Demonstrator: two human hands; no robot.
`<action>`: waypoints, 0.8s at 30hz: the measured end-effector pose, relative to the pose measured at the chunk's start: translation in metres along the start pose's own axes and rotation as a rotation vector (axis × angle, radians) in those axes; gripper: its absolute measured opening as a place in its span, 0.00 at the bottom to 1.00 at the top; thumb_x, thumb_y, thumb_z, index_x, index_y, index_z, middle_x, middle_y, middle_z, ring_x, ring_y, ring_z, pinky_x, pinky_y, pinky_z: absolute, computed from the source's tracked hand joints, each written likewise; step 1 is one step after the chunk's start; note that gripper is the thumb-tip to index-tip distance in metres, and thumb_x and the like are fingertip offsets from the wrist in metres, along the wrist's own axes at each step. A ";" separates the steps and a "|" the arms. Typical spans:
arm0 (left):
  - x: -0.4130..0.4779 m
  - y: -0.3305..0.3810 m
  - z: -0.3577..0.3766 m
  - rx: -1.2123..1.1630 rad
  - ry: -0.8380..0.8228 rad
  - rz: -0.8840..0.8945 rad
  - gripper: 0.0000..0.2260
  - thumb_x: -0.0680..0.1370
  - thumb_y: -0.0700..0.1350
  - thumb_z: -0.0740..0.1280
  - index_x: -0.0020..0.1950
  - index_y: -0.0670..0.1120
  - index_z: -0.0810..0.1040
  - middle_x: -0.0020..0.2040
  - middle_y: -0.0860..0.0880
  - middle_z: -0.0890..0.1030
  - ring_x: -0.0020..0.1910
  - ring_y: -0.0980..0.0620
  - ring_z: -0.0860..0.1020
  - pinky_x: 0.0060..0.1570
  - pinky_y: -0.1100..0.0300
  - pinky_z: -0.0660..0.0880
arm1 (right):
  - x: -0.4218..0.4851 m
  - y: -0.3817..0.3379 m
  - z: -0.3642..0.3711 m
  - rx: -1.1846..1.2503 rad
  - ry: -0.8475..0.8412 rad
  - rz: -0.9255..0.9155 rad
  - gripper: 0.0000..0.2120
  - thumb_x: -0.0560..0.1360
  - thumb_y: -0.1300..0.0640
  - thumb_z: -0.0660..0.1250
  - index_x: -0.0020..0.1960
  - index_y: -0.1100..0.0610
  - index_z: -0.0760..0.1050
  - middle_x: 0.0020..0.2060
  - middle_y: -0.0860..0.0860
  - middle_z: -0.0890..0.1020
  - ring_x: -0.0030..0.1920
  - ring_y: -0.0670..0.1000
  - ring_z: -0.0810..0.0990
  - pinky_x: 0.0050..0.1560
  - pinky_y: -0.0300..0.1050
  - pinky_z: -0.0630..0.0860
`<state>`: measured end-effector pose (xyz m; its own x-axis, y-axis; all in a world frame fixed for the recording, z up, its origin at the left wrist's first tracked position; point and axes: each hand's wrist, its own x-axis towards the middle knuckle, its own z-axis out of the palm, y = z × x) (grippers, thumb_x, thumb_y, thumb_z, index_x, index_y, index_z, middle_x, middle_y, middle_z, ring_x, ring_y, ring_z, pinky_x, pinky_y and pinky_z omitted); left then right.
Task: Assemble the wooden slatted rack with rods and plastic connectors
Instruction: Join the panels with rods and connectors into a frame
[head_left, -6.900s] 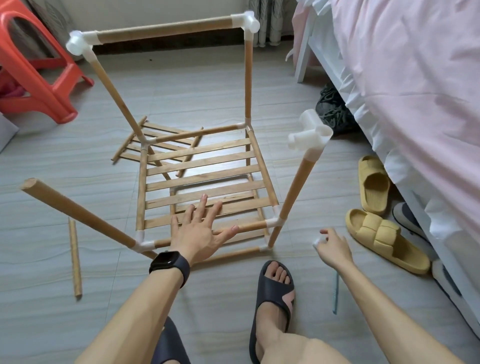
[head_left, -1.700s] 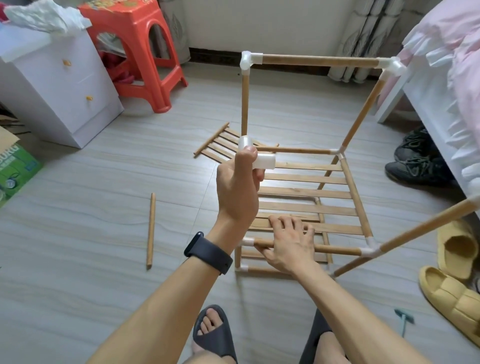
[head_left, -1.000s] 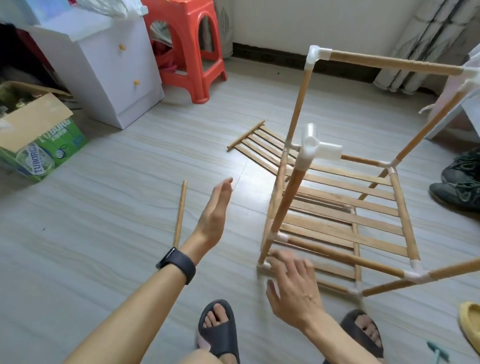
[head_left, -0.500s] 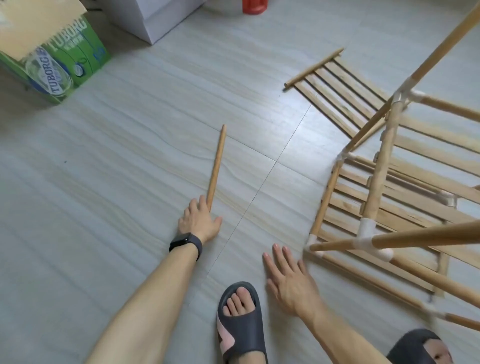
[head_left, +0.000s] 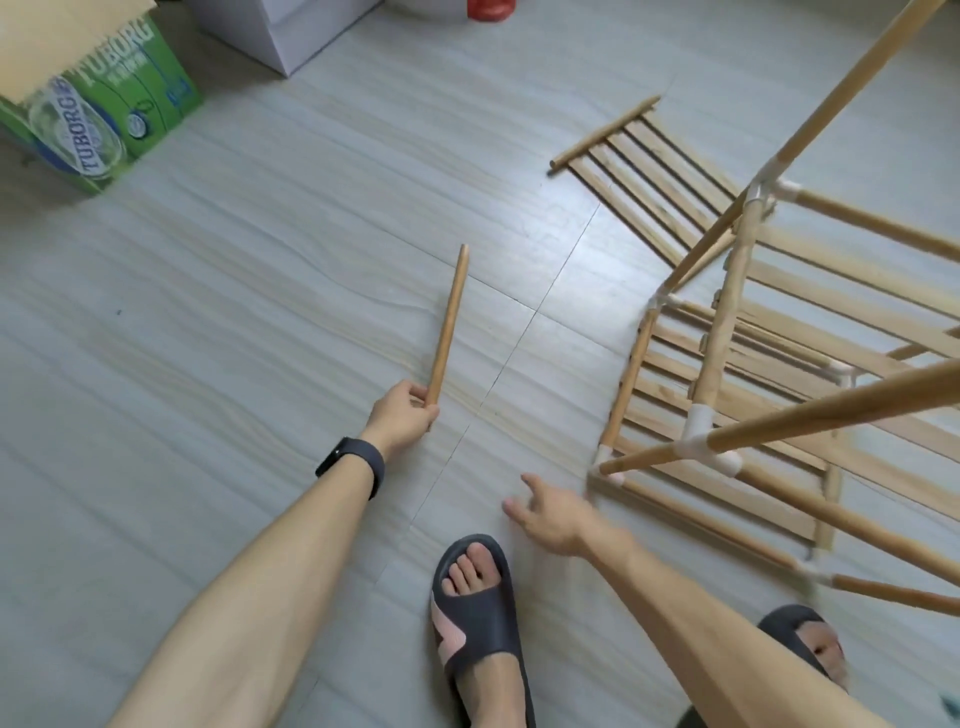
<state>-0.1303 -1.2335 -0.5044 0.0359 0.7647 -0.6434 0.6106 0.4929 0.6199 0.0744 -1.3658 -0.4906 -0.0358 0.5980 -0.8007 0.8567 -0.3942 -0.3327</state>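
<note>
My left hand (head_left: 402, 418) grips the near end of a loose wooden rod (head_left: 450, 319) on the floor, its far end pointing away from me. My right hand (head_left: 553, 514) hovers with relaxed fingers, holding nothing, just left of the rack's near corner. The partly built rack (head_left: 727, 384) stands at the right: rods joined by white plastic connectors (head_left: 701, 441) around a slatted shelf. A second slatted panel (head_left: 639, 171) lies flat on the floor behind it.
A green cardboard box (head_left: 98, 104) sits at the top left beside a white cabinet (head_left: 291, 31). A red stool foot (head_left: 488, 8) shows at the top edge. My feet in dark slippers (head_left: 478, 618) are near the bottom.
My left hand has closed round the end of the loose rod it was reaching for. My right hand has lifted off the floor and shifted right toward the rack.
</note>
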 end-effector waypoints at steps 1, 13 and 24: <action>-0.016 0.003 -0.005 -0.033 0.007 0.058 0.08 0.80 0.43 0.68 0.58 0.46 0.74 0.50 0.47 0.82 0.44 0.51 0.80 0.42 0.60 0.73 | -0.012 -0.015 -0.013 0.148 0.035 -0.004 0.34 0.81 0.36 0.56 0.81 0.54 0.55 0.75 0.55 0.70 0.72 0.56 0.71 0.72 0.49 0.66; -0.189 0.134 -0.104 0.254 0.480 1.018 0.12 0.80 0.43 0.69 0.63 0.54 0.77 0.51 0.53 0.79 0.49 0.52 0.77 0.49 0.50 0.78 | -0.254 -0.144 -0.159 0.965 0.708 -0.611 0.28 0.79 0.43 0.67 0.72 0.57 0.64 0.48 0.54 0.83 0.31 0.48 0.82 0.36 0.45 0.80; -0.315 0.301 -0.040 0.044 0.396 1.246 0.18 0.80 0.48 0.69 0.70 0.50 0.74 0.63 0.48 0.76 0.59 0.50 0.76 0.55 0.56 0.76 | -0.399 -0.027 -0.216 1.322 1.317 -0.610 0.12 0.84 0.48 0.60 0.51 0.57 0.73 0.39 0.50 0.78 0.29 0.45 0.79 0.34 0.41 0.79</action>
<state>0.0100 -1.3094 -0.0971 0.3630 0.7675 0.5283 0.3617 -0.6386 0.6793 0.1771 -1.4428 -0.0548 0.7480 0.6475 0.1456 0.0013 0.2179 -0.9760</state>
